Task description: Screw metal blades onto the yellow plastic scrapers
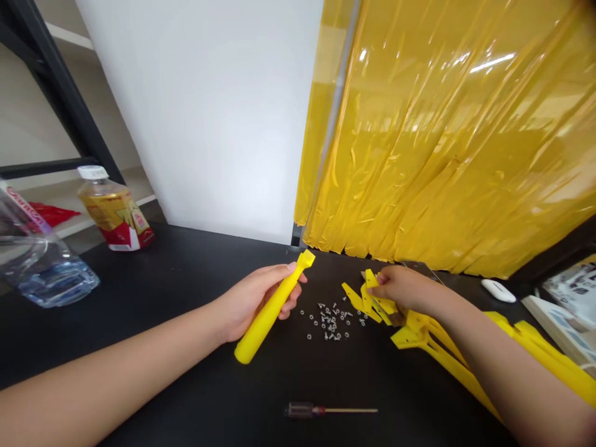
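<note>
My left hand (261, 298) is closed around a yellow plastic handle (265, 323), a tapered tube with a small squared tip tilted up and to the right. Over a group of flat yellow plastic pieces (367, 304), my right hand (395, 285) has its fingers pinched at one of them. Whether that piece is lifted I cannot tell. Between the hands lies a scatter of small screws and nuts (331, 323). Larger yellow plastic parts (419, 332) rest under and beside my right forearm. A screwdriver (326, 410) with a dark clear handle lies nearest me.
On the left stand a drink bottle (116, 214) with a white cap and a clear water bottle (56, 273). A white panel (209, 112) and yellow plastic curtain (442, 136) border the back of the black table (186, 391). A white case (498, 290) sits at right.
</note>
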### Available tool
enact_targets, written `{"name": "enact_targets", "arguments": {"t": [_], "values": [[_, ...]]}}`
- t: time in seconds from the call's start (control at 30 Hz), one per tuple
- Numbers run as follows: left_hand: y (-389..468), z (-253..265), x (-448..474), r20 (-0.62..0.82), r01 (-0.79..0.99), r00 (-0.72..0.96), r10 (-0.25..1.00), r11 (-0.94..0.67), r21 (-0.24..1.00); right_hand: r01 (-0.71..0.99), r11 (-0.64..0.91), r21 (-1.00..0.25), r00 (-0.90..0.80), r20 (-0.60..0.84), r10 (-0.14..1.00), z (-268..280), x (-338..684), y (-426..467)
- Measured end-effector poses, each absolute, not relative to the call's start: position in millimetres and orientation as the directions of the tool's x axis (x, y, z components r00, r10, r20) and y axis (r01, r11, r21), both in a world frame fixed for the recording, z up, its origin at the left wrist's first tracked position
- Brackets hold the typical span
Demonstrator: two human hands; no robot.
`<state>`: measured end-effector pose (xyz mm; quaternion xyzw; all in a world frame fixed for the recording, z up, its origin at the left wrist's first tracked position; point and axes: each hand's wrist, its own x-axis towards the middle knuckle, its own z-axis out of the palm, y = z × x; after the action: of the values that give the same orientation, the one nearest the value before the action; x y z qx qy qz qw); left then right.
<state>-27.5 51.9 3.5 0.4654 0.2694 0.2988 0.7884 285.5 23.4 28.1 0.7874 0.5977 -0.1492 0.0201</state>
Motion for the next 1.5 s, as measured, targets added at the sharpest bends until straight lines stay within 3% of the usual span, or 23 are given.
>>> {"name": "enact_targets", "arguments": {"t": [0.3, 0.4, 0.47, 0.53, 0.63, 0.73, 0.83, 1.03, 1.23, 1.5], "values": [[54, 2, -26, -0.164, -0.187, 0.628, 0.761, 0.352, 0.917, 0.976, -0.144, -0.162, 0.122, -0.142, 0.982, 51, 283, 5], [54, 0, -27, -0.16, -0.178, 0.646, 0.747, 0.351, 0.919, 0.973, 0.018, -0.228, -0.066, -0.201, 0.977, 62, 271, -21], [54, -1, -26, -0.156, -0.176, 0.655, 0.739, 0.35, 0.92, 0.944, 0.166, -0.285, -0.247, -0.277, 0.929, 66, 259, -38], [53, -1, -26, -0.157, -0.17, 0.657, 0.737, 0.349, 0.922, 0.928, 0.231, -0.293, -0.326, -0.337, 0.883, 66, 248, -49], [53, -2, -26, -0.158, -0.165, 0.654, 0.739, 0.344, 0.924, 0.974, 0.158, -0.162, -0.207, -0.359, 0.91, 61, 244, -48], [53, -3, -25, -0.163, -0.159, 0.649, 0.743, 0.342, 0.926, 0.999, 0.027, 0.027, -0.021, -0.218, 0.976, 50, 253, -30], [52, -3, -25, -0.159, -0.151, 0.649, 0.744, 0.33, 0.932, 0.99, -0.086, 0.115, 0.096, -0.092, 0.991, 37, 262, -10], [51, -2, -25, -0.166, -0.124, 0.655, 0.737, 0.321, 0.939, 0.972, -0.171, 0.16, 0.179, -0.033, 0.983, 17, 263, 3], [51, -3, -26, -0.16, -0.107, 0.667, 0.728, 0.306, 0.946, 0.967, -0.171, 0.19, 0.183, -0.045, 0.982, 14, 268, 5], [52, -5, -26, -0.153, -0.088, 0.668, 0.728, 0.282, 0.955, 0.964, -0.166, 0.209, 0.16, 0.044, 0.986, 17, 251, -2]]}}
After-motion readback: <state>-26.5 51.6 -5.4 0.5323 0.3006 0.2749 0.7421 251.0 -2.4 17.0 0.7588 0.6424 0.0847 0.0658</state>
